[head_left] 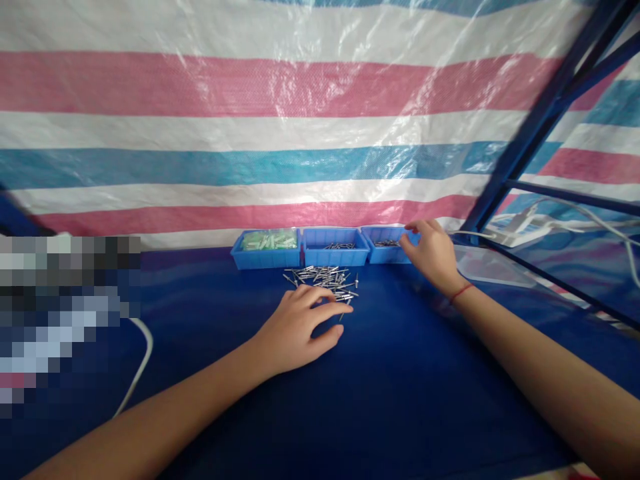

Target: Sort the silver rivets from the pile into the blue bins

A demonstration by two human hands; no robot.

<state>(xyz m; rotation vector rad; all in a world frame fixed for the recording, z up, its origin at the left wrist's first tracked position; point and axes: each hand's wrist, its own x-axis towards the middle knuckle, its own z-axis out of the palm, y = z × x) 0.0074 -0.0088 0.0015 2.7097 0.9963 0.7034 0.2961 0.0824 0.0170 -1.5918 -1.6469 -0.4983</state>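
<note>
A loose pile of silver blind rivets [320, 272] lies on the dark blue tabletop [380, 373]. My left hand [305, 327] rests palm down at the near edge of this pile, fingers spread, touching or just over the closest rivets. Over the right rim of the right blue bin [387, 255] is my right hand [430, 250]. Its thumb and index finger are bent with a gap between them, and nothing shows there. Dark-looking rivets lie inside that bin. More rivets sit in the middle blue bin [336, 257].
The left blue bin [267, 260] holds pale green packets. A striped plastic sheet [250, 160] hangs behind the bins. At right are a blue metal frame [530, 140], a white power strip [520, 227] and a clear tray [495, 267]. A white cable [145, 347] runs at left beside a blurred-out area.
</note>
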